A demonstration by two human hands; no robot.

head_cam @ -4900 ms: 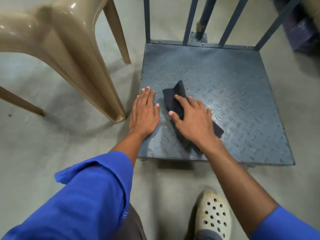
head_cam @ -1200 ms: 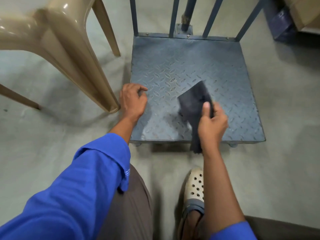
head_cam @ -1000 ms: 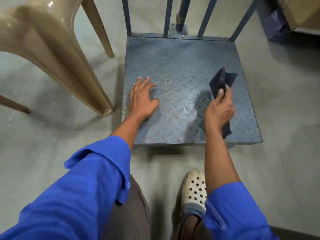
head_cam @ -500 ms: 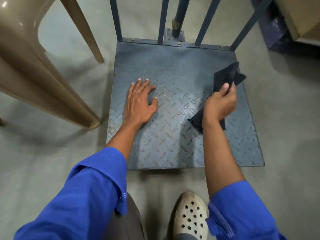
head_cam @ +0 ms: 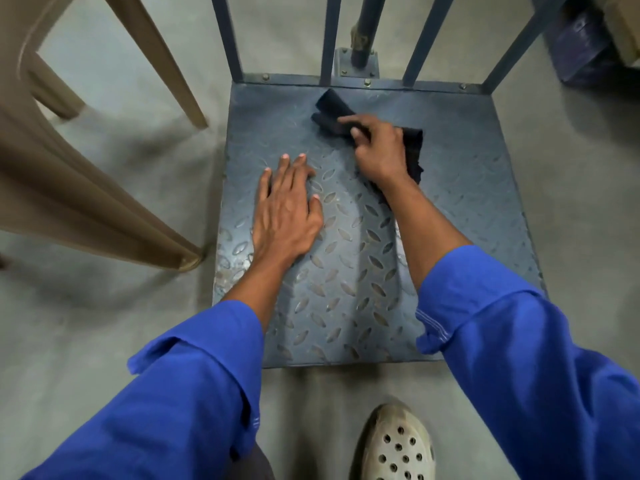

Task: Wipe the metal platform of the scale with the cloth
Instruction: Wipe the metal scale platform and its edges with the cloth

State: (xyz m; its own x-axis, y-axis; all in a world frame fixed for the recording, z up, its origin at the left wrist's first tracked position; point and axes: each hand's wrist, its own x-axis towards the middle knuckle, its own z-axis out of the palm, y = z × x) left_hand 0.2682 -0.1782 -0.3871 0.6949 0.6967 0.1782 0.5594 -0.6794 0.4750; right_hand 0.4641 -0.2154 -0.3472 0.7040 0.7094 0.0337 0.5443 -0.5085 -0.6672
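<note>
The scale's grey-blue checker-plate metal platform [head_cam: 467,188] lies on the floor in front of me. A dark cloth [head_cam: 330,107] is spread on its far middle part, near the back rail. My right hand [head_cam: 375,148] presses down on the cloth and grips it, with cloth showing on both sides of the hand. My left hand [head_cam: 287,213] lies flat on the platform's left half, palm down, fingers apart, holding nothing. Both arms wear blue sleeves.
Blue upright bars [head_cam: 329,36] and a post rise from the platform's back edge. A beige plastic chair [head_cam: 86,188] stands close on the left, one leg near the platform's left edge. My white perforated shoe [head_cam: 398,445] is on the concrete floor. A dark box [head_cam: 581,50] sits far right.
My right hand has swept the cloth from the platform's right side to the far middle, near the back rail. The left hand stays flat on the left half. The view has moved closer.
</note>
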